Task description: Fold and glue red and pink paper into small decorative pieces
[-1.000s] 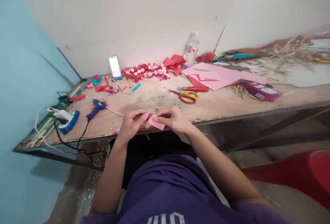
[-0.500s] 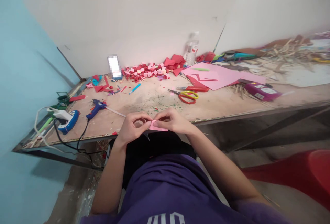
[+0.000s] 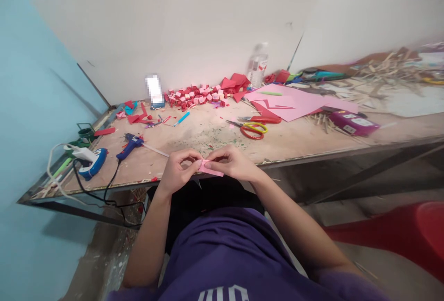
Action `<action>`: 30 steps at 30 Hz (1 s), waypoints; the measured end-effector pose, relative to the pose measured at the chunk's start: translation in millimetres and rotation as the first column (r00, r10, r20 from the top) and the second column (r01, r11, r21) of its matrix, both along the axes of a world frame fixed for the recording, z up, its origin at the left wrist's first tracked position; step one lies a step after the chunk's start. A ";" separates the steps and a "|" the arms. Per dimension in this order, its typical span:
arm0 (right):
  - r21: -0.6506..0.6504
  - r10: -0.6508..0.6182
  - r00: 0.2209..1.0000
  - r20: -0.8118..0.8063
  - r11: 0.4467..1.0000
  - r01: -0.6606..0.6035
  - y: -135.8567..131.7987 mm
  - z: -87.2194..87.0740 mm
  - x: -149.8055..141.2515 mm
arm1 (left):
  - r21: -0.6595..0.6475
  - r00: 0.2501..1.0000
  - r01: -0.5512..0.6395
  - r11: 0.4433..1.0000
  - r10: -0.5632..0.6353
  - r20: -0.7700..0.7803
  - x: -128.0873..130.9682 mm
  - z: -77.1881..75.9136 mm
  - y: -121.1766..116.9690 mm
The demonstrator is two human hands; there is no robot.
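Note:
A small piece of pink paper (image 3: 215, 172) is pinched between my two hands, just over the table's front edge. My left hand (image 3: 181, 169) grips its left end between thumb and fingertips. On its right part my right hand (image 3: 231, 163) closes with thumb and index finger, covering some of the paper. The strip slants slightly down to the right. Beyond my hands lie scissors (image 3: 255, 130) with red and yellow handles. A blue glue gun (image 3: 130, 146) rests to the left, its pale glue stick reaching toward my left hand.
Red and pink paper cubes (image 3: 194, 96) are heaped at the back, beside a plastic bottle (image 3: 257, 66). Pink paper sheets (image 3: 305, 100) and a purple box (image 3: 354, 122) lie to the right. A blue power strip (image 3: 93, 164) with cables sits at the left edge. A red stool (image 3: 391, 227) stands below right.
The pink paper has tilted, its right end now lower, and has shifted slightly left. Both hands keep their pinch and have barely moved.

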State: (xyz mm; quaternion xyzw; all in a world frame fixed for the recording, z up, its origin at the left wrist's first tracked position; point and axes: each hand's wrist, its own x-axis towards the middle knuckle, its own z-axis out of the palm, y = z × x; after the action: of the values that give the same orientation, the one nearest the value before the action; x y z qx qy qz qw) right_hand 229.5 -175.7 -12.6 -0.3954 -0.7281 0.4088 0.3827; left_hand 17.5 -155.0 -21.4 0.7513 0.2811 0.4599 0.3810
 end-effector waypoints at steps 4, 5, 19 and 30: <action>0.041 -0.030 0.999 0.015 0.999 0.029 -1.1 -0.1 -0.8 | -0.034 1.000 0.010 0.999 -0.010 -0.003 1.9 0.0 0.0; 0.049 -0.037 0.999 0.018 0.998 0.036 -1.1 -0.9 -1.2 | -0.042 1.000 0.001 0.999 -0.002 -0.004 2.4 -0.4 0.3; 0.102 -0.143 0.990 0.016 0.985 0.140 1.4 -1.1 -3.9 | -0.049 0.983 -0.161 0.986 0.165 0.086 1.8 -8.8 9.6; 0.074 -0.138 0.990 0.000 0.988 0.138 3.4 -2.6 -2.7 | -0.256 0.999 0.001 0.967 0.011 0.047 6.5 -12.0 11.1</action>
State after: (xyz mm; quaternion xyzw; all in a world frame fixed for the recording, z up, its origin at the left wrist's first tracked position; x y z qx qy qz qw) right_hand 226.7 -172.3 -15.2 -0.4318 -0.7145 0.3531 0.4224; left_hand 23.9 -143.8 -33.4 0.6838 0.3305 0.4388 0.4803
